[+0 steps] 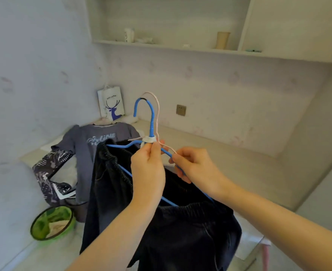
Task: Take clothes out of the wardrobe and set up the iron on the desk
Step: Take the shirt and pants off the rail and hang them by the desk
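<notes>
Pale counter [229, 153] running along the wallpapered back wall and into the left corner. Above it, a wall shelf [161, 45] carrying a beige cup [222, 40] and a small white bottle [129, 35].

Held up over the counter's near edge, dark trousers [180, 222] with an elastic waistband, draped over the bar of a blue hanger [151, 122], hook pointing up. Tangled alongside the blue hook, a thin pink hanger [157, 108], the two joined at a white collar at the neck.

Spread flat towards the left back corner of the counter, a grey T-shirt [94, 141] with pale lettering. Beside it at the left edge, a dark patterned garment [49, 173], crumpled, partly hanging off.

Below the left edge, on the floor, a green round basket [52, 223] with something light inside.

Propped in the back left corner against the wall, a white paper bag [111, 103] printed with a blue deer.

Left hand [148, 169] clamped on the hanger necks, fingertips pinching just under the white collar. Right hand [194, 165] curled round the blue hanger's right arm, pink wire passing between its fingers.

On the back wall just above the counter, a wall socket [181, 110].
</notes>
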Tool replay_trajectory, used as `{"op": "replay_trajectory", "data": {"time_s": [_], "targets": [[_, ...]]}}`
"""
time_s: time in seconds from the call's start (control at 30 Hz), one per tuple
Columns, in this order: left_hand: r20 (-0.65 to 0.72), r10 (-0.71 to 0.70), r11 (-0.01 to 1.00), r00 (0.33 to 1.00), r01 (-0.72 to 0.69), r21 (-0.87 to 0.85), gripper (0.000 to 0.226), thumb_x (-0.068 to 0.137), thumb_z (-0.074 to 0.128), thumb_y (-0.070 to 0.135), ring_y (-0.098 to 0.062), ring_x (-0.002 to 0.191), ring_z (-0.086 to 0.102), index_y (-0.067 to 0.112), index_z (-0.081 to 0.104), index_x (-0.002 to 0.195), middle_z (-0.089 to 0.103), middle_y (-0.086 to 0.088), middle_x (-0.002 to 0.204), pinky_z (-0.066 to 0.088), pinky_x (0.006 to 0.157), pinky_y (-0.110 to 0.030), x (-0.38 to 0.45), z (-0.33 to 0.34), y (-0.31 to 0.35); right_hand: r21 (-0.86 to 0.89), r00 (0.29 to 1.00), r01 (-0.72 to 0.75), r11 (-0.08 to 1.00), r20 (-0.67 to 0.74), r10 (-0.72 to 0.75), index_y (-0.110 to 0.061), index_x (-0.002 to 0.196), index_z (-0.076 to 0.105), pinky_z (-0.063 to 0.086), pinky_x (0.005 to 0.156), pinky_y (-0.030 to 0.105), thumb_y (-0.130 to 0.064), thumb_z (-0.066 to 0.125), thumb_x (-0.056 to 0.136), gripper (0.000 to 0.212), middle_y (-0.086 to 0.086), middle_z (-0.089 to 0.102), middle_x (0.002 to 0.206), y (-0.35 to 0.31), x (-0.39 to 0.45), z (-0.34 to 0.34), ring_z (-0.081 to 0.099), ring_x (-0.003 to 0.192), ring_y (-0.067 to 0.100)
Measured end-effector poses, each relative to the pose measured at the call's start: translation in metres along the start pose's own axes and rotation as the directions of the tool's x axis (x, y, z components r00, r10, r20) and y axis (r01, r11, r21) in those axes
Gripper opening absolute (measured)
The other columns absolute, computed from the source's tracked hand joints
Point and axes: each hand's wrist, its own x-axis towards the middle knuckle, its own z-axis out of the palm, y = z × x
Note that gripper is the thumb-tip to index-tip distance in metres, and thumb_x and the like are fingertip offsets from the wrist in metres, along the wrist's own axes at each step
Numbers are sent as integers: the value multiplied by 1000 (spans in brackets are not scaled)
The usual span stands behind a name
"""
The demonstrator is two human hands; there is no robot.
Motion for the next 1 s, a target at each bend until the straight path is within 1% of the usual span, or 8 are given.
{"op": "replay_trajectory", "data": {"time_s": [0.1,0.2,0.37,0.5,0.6,0.77,0.87,1.0], "targets": [[12,-63,995,998,61,81,30,98,47,15,-17,97,66,23,73,84,72,1,97,51,92,-44,20,-10,-11,-45,999,8,999,39,-6,-17,69,61,36,56,34,-29,55,89,24,-2,53,53,18,29,12,44,52,17],[79,-104,971,991,84,226,28,95,49,13,-16,89,68,12,76,91,74,-1,93,53,87,-45,41,-27,-20,-40,999,9,999,49,-7,-21,64,59,35,55,33,-28,57,89,26,-1,51,54,30,50,23,42,51,15],[121,-161,954,979,123,272,16,90,60,10,-14,66,72,10,76,89,75,0,77,54,61,-18,76,-55,-21,-89,997,41,995,75,-35,-10,71,60,37,55,31,-28,59,91,27,3,53,59,34,82,33,44,54,14],[20,90,907,996,-90,411,15,92,58,14,-4,50,63,19,72,88,73,6,66,45,54,-10,111,-93,-29,-89,997,18,996,75,-12,-15,63,59,36,55,29,-36,65,87,32,-5,50,52,35,108,34,42,50,10],[82,243,851,967,-253,461,14,91,60,12,6,62,62,20,71,96,72,7,76,44,64,-7,140,-120,-41,-65,998,-1,998,67,5,-16,62,59,37,56,31,-39,67,85,33,-5,47,50,35,124,35,41,47,10],[450,42,732,892,-335,594,41,90,60,39,2,118,48,31,56,130,56,18,126,35,98,-18,199,-150,-76,-53,1000,5,999,23,-4,-11,62,59,36,55,35,-41,68,83,38,-1,46,50,36,148,37,37,49,16],[561,-30,681,827,-394,617,42,91,56,41,0,118,45,38,47,132,50,21,126,37,94,-17,223,-152,-94,-32,1000,29,999,-11,-29,-7,64,59,29,51,31,-44,66,83,42,0,43,48,34,160,38,32,49,17],[574,66,583,816,-498,642,47,85,35,69,-4,89,53,33,55,109,55,18,95,47,78,-30,247,-155,-110,-60,997,46,997,-59,-49,-8,63,59,29,46,23,-41,65,85,41,-1,43,47,34,173,44,31,46,12]]}}
